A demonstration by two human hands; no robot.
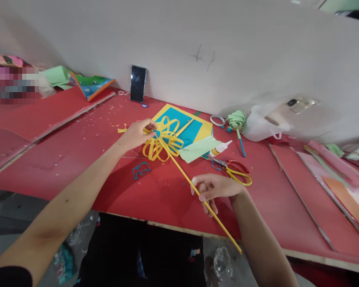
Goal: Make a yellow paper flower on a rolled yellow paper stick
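My left hand (140,133) pinches the looped yellow paper flower (152,152) near its blue centre. From that centre a long, thin yellow paper strip (181,169) slants down to the right. My right hand (211,191) grips this strip partway along, and its loose end passes beyond the hand toward the table's front edge. Behind the flower lie yellow and blue paper sheets (182,119). A pale green paper piece (199,149) lies beside them, with a white glue bottle (219,148) and red-and-yellow-handled scissors (239,175) to the right.
A phone (138,83) leans against the wall. A blue cut-out scrap (141,170) lies in front of the flower. At the right are a tape roll (217,120), a green paper flower (237,120) and a plastic bag (259,123). Paper sheets (344,191) cover the far right.
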